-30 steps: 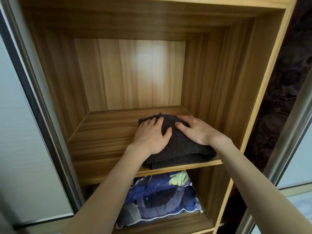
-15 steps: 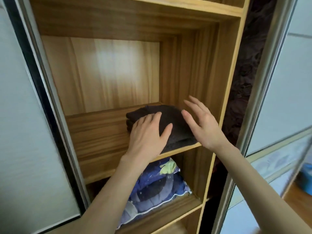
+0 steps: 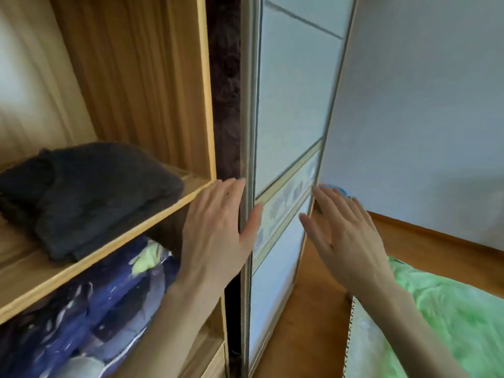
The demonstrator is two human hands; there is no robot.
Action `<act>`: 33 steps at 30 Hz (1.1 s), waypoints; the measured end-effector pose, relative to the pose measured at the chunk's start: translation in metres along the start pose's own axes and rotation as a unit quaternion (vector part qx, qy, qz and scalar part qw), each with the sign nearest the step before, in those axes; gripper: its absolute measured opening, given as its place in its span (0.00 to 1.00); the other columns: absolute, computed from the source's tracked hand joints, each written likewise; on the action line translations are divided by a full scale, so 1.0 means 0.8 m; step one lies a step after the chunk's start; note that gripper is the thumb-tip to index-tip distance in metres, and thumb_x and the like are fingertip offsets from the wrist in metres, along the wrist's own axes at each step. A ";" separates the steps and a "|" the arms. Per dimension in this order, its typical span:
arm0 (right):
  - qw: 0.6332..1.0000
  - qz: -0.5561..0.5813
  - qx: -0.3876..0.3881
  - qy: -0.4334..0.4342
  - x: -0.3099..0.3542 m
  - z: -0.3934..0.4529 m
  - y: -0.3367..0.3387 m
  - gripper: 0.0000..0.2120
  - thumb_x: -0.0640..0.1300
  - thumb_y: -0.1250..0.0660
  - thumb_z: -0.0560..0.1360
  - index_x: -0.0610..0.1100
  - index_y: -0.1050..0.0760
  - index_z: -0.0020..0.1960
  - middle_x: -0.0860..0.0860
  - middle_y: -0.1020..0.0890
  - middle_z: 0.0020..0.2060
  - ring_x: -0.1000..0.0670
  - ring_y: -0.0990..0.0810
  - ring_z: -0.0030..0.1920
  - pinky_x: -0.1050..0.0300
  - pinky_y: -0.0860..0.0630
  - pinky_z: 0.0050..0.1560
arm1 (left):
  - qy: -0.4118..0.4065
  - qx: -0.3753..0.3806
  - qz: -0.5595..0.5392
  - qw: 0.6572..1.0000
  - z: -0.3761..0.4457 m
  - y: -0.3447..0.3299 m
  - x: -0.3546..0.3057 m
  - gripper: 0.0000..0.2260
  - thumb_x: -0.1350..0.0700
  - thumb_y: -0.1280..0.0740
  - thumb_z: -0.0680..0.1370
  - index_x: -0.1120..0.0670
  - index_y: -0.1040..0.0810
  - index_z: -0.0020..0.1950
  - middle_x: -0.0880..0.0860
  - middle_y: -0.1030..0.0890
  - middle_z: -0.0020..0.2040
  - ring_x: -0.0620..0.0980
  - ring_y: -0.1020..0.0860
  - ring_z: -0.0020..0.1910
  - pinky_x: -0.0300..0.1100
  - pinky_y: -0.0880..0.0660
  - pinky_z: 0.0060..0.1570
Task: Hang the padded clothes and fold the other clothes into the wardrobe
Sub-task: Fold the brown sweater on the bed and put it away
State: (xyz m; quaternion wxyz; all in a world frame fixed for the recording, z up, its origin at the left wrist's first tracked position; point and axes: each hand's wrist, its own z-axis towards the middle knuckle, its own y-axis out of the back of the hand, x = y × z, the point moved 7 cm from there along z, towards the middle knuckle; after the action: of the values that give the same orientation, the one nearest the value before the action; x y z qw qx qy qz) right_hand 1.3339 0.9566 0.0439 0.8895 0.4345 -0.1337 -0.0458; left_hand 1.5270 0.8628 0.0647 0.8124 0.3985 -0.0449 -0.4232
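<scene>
Two bare hands occupy the centre of the frame, both with fingers straight and released, grasping nothing. The left hand point(image 3: 218, 230) lies in front of the metal edge of the sliding door point(image 3: 283, 137), its thumb across that edge; whether it presses the door cannot be told. The right hand point(image 3: 346, 236) is spread to the right of the door, apart from the left hand. At centre left, a folded dark garment point(image 3: 90, 197) lies on the wooden shelf point(image 3: 90, 264) of the wardrobe point(image 3: 152, 85), near the shelf's front edge. In the compartment below, at lower left, sits a blue patterned bundle point(image 3: 90, 317). A green quilt point(image 3: 447, 317) fills the lower right corner, over the wooden floor point(image 3: 305, 317). A pale wall point(image 3: 425, 105) fills the upper right.
</scene>
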 end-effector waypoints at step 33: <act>0.956 -0.217 -0.066 -0.184 -0.472 0.094 -0.025 0.33 0.65 0.48 0.85 0.43 0.28 0.77 0.45 0.23 0.72 0.45 0.28 0.76 0.43 0.35 0.78 | -0.178 0.089 -0.090 0.976 0.244 -0.464 -0.287 0.27 0.37 0.46 0.85 0.53 0.27 0.76 0.52 0.23 0.73 0.53 0.27 0.74 0.56 0.25 0.70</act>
State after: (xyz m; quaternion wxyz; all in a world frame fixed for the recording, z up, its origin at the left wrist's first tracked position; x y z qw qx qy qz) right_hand 0.9514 0.9613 -0.0027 0.8447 0.3773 -0.1943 -0.3260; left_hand 1.0585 0.7897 0.0035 0.7114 0.3899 -0.1904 -0.5528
